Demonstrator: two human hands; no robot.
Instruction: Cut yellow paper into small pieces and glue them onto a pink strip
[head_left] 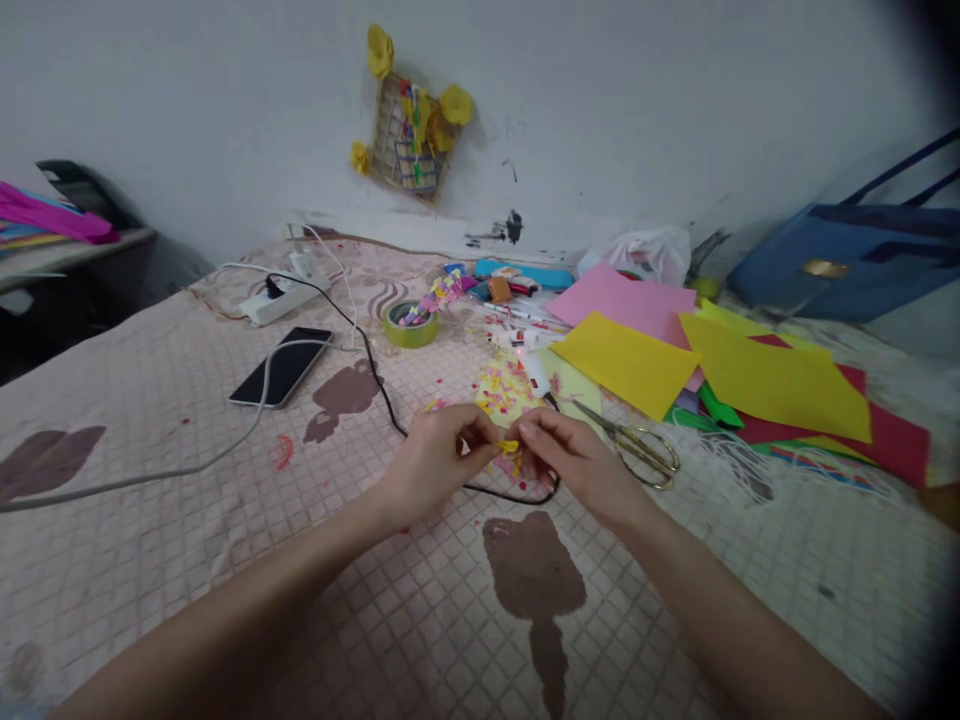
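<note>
A small yellow piece [508,446] is pinched between the fingertips of my left hand [444,450]. My right hand [568,455] has its fingers closed at the other end of that piece. Just beyond my hands, small pink, yellow and red paper bits [499,392] are scattered over a pale yellow sheet [581,385]. The white glue gun [534,373] lies on the sheet, its black cord running past my hands. Right of my right hand rest gold-handled scissors [646,452].
Yellow sheets [630,362] and a pink sheet [626,300] spread to the right, near white strings [757,470]. Green tape [410,325] stands at centre back. A phone [282,367], cables and a power strip [285,300] are on the left. A blue bag [847,260] sits far right.
</note>
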